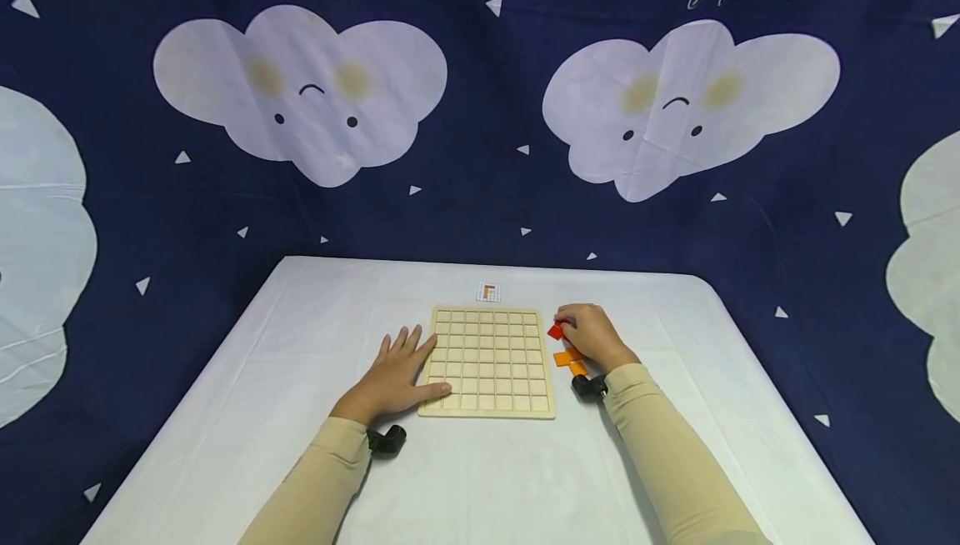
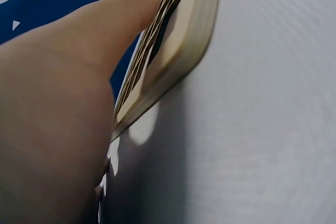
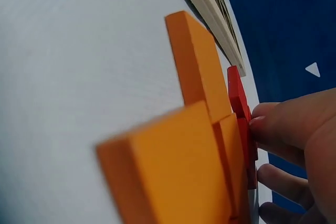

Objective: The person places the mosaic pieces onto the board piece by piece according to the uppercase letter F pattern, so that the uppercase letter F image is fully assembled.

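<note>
A pale wooden grid board (image 1: 487, 370) lies flat on the table. My left hand (image 1: 393, 378) rests at its left side with fingers spread, the thumb lying over the near left part of the grid. Right of the board, my right hand (image 1: 594, 337) is bent over a red block (image 1: 555, 331) and grips it between thumb and fingers, which partly hide it. In the right wrist view, an angular orange block (image 3: 173, 166) stands close to the camera, its squares stepped, beside the red one (image 3: 237, 93).
A small printed card (image 1: 489, 292) with a coloured grid pattern lies behind the board. White cloth covers the table (image 1: 480, 478). Behind it hangs a dark blue backdrop (image 1: 480, 220) with clouds and triangles. Each wrist carries a black camera mount (image 1: 387, 441).
</note>
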The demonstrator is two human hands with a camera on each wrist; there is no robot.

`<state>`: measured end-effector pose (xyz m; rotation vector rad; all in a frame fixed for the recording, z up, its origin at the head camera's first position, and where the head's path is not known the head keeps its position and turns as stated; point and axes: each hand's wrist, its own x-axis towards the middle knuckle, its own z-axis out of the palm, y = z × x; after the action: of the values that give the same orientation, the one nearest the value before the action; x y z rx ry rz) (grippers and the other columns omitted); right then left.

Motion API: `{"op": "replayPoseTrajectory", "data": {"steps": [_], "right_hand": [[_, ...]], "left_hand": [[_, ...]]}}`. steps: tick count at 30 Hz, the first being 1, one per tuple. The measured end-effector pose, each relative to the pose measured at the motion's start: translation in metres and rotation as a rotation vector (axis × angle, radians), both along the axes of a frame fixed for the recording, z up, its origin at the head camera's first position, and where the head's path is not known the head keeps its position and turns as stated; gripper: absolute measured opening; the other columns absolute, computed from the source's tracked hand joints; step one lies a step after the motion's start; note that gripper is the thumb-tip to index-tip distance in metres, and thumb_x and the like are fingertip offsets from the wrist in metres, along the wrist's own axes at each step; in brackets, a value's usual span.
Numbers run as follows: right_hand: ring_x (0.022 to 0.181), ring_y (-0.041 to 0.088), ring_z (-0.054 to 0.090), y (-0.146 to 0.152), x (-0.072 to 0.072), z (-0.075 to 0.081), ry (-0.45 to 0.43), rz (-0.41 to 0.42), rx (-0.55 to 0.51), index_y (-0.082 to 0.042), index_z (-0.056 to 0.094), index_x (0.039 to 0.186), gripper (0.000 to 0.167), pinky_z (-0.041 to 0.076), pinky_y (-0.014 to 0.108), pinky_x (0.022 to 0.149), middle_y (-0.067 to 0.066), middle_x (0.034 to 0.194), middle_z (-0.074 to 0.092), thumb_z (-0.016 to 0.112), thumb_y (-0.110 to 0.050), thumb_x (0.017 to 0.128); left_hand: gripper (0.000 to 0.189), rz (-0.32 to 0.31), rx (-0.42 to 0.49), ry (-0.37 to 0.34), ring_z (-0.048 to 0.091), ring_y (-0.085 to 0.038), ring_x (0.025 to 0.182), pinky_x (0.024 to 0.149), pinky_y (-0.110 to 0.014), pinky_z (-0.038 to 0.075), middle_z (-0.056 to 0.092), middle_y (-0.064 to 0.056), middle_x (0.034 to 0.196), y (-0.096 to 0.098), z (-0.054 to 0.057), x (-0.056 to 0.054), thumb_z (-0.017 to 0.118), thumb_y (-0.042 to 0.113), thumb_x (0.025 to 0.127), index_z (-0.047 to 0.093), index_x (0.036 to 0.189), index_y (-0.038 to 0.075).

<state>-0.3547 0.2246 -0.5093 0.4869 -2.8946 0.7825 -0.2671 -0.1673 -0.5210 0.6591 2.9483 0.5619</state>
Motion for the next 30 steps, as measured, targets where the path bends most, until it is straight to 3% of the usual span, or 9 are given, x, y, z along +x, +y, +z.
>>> {"op": "replayPoseTrajectory", "data": {"steps": [14, 30], "right_hand": [[0.108, 0.04, 0.066, -0.0013, -0.0005, -0.0023, 0.098, -0.034, 0.036, -0.002, 0.083, 0.106, 0.016, 0.049, 0.054, 0.103, 0.016, 0.109, 0.074, 0.075, -0.002, 0.092], [0.112, 0.038, 0.067, -0.0044, 0.0001, -0.005, 0.095, -0.102, 0.002, 0.0, 0.081, 0.11, 0.015, 0.052, 0.053, 0.102, 0.018, 0.115, 0.072, 0.073, -0.002, 0.097]], "left_hand": [[0.104, -0.009, -0.004, 0.024, 0.007, -0.046, 0.157, 0.123, -0.063, -0.001, 0.018, -0.022, 0.171, -0.0013, -0.0042, 0.0003, 0.058, 0.077, 0.093, 0.032, 0.167, 0.009], [0.103, -0.031, 0.004, 0.04, 0.01, -0.045, 0.157, 0.124, -0.06, 0.004, 0.023, -0.014, 0.171, -0.0016, -0.0025, 0.0024, 0.059, 0.075, 0.094, 0.032, 0.166, 0.007]]}}
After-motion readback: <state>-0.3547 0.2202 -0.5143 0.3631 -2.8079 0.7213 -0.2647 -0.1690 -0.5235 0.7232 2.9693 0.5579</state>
